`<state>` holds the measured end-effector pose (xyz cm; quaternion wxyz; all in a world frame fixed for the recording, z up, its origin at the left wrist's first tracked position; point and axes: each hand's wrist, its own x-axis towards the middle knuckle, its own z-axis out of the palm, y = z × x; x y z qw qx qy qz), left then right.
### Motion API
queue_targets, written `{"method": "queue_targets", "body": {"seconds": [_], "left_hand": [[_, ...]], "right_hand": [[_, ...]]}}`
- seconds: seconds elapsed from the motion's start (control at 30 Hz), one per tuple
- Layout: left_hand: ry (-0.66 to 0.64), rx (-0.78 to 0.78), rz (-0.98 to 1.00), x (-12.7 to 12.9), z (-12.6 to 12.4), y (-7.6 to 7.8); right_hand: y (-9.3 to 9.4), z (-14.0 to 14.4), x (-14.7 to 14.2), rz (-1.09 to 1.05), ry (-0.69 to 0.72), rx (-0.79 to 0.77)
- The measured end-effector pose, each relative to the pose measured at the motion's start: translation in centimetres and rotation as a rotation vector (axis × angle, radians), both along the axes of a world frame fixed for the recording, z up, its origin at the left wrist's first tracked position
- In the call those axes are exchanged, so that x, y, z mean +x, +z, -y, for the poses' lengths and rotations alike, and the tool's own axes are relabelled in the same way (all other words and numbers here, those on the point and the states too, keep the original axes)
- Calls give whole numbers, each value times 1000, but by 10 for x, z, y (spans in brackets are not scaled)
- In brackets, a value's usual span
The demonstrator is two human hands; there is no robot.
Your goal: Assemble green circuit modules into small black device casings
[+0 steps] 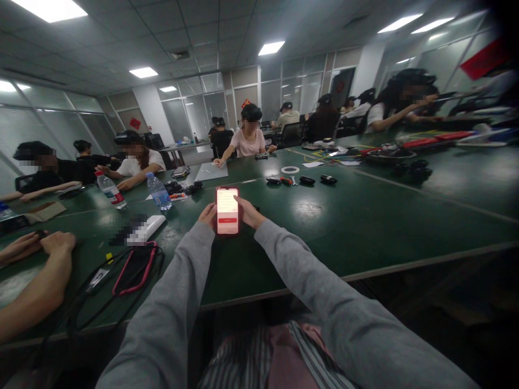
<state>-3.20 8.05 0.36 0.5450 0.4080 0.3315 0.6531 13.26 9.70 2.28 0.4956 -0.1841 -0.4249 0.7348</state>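
Lit smartphone (227, 212) held in both hands over a green table (316, 237)

The smartphone stands in portrait, screen towards the wearer, between the left hand (208, 214) and the right hand (248, 212). The left hand's fingers are clamped along its left edge. The right hand's fingers are closed on the opposite side, with the right thumb lying over the upper right part of the screen; the fingers behind the phone are hidden. The screen glows pale above and pinkish below, with a red bar across its lower half. From this angle it is hard to say whether the phone's lower edge touches the tabletop or hangs just above it. Both forearms, in grey sleeves (178, 275), reach forward across the table's near edge.

To the left of the left sleeve lies a black, pink-rimmed phone-shaped object (135, 268), with dark cables (87, 294) looped around it. Just beyond it rests a white oblong object (156, 224), partly pixelated. Farther back are a red-capped bottle (110, 189) and a blue-capped bottle (159, 192), both appearing tilted in this wide view. A co-worker's bare forearm (57, 270) rests at the far left.

Beyond the phone, towards the right, a white ring (290, 170) lies behind a small wrench (294, 181) and a row of dark cases (307, 180). Across the table, a person in a pink top (248, 141) has one hand at a grey board (211, 172).
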Motion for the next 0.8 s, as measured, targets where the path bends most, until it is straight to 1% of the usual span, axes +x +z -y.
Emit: {"method": "queue_targets", "body": {"seconds": [0.13,0.27,0.4,0.6,0.73,0.8], "left_hand": [[3,-28,-15,0,-1,0],[18,-47,3,1,0,1],[25,-50,13,2,2,4],[-22,-60,-12,2,11,10],[-44,-53,-20,4,18,15],[-60,-38,-23,4,18,15]], "right_hand": [[0,-1,0,20,18,2],[-1,-2,1,55,-13,27],[-3,-3,1,63,-45,16],[-1,-1,0,10,-21,15],[1,0,0,8,-10,-3],[2,1,0,15,6,-7]]}}
